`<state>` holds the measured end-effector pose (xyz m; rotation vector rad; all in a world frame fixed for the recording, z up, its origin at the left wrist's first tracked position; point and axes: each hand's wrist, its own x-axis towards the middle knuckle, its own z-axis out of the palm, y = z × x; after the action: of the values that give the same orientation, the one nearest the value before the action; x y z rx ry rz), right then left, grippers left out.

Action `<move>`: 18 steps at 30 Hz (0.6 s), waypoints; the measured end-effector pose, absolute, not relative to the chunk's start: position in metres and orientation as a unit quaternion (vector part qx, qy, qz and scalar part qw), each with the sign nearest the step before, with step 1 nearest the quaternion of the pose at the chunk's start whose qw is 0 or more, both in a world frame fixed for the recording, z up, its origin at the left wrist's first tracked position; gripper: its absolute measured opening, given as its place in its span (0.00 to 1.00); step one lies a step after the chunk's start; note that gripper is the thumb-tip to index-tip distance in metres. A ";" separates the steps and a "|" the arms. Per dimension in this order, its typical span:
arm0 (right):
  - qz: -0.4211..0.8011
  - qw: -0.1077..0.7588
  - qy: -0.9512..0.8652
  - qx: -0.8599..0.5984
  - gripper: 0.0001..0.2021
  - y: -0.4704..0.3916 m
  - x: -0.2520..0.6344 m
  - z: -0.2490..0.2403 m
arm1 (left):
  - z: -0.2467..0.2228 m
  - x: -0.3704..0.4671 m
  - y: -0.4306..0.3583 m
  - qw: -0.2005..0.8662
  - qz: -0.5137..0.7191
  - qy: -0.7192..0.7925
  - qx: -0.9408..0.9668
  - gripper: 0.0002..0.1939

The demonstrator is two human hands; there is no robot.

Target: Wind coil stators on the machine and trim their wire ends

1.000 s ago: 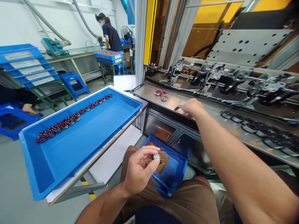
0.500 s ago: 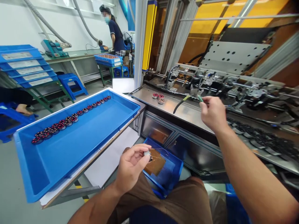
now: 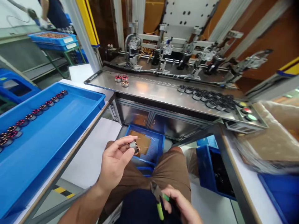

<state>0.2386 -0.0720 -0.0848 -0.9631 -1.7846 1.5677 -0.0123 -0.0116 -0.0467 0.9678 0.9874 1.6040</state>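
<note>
My left hand (image 3: 114, 163) pinches a small round metal motor part (image 3: 133, 146) between thumb and fingers. Thin copper wires stick out from its right side, over the blue bin below. Low in front of my body, my right hand (image 3: 178, 200) grips wire cutters (image 3: 158, 194) with green handles. Their jaws point up and away from me, apart from the motor part. Some of the right-hand fingers are blurred or hidden behind the handles.
A long blue tray (image 3: 58, 130) at the left holds a row of red-and-black motor parts. Three similar parts (image 3: 125, 83) sit on the metal ledge (image 3: 149, 93), with many black ones (image 3: 210, 99) further right. Beyond stands machinery (image 3: 168, 46). Under my hands is a blue bin (image 3: 160, 146).
My right hand has brought the cutters from over the metal ledge down to near my lap. My left hand still holds the motor part. The view has turned right.
</note>
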 end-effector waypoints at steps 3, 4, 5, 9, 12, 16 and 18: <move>0.592 0.305 -0.644 -0.376 0.42 -0.079 0.236 -0.100 | -0.043 -0.003 -0.009 0.525 0.634 0.396 0.407 0.16; 0.595 0.286 -0.640 -0.394 0.41 -0.080 0.237 -0.102 | -0.042 -0.001 -0.009 0.531 0.629 0.395 0.408 0.17; 0.598 0.264 -0.636 -0.410 0.38 -0.081 0.239 -0.102 | -0.041 0.001 -0.011 0.534 0.627 0.395 0.408 0.18; 0.581 0.245 -0.659 -0.411 0.33 -0.078 0.243 -0.096 | -0.042 0.003 -0.019 0.523 0.628 0.407 0.408 0.18; 0.497 0.313 -0.713 -0.382 0.33 -0.068 0.235 -0.092 | -0.043 0.003 -0.027 0.517 0.626 0.412 0.415 0.19; 0.434 0.378 -0.754 -0.317 0.34 -0.050 0.219 -0.085 | -0.040 0.003 -0.032 0.524 0.620 0.413 0.414 0.19; 0.427 0.397 -0.762 -0.282 0.38 -0.042 0.214 -0.080 | -0.038 0.004 -0.033 0.530 0.621 0.405 0.412 0.18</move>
<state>0.2142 -0.0425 -0.0798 -0.7155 -1.9290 1.0815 0.0038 -0.0334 -0.0381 0.9847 0.9659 1.4814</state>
